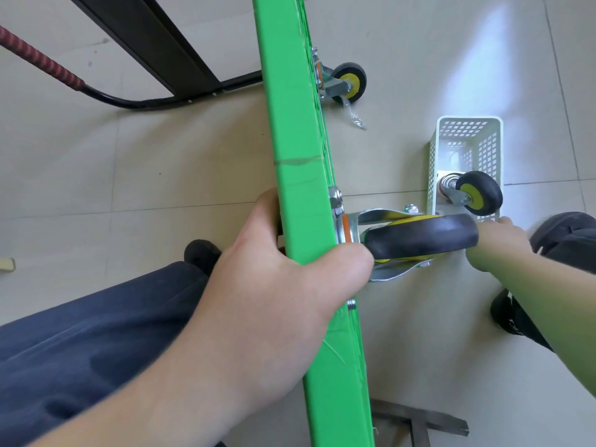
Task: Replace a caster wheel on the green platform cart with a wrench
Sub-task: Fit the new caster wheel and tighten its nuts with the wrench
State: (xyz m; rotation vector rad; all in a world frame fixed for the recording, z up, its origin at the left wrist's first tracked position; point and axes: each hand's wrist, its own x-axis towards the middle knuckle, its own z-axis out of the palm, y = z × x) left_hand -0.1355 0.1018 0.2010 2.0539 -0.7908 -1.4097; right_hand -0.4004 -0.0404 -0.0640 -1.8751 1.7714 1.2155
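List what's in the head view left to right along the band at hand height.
Dark trouser leg → left hand gripping the green platform cart edge → mounted caster wheel → right hand, reaching near the white basket that holds a loose caster.

- I see a pale tiled floor [167, 175] with thin grout lines; a bright patch of light lies on it at the upper right.
- At the top, a black metal frame [151, 37] slants across the floor, its bars meeting near a corner foot.
- From the left edge comes a handle wrapped in dark red tape [42, 59], running into a curved black tube [129, 103] that rests on the floor.
- A scrap of clear plastic wrap [354, 119] lies on the tiles.
- At the bottom, dull grey flat bars [419, 424] cross on the floor.
- A small pale object [6, 264] sits at the left edge; I cannot tell what it is.
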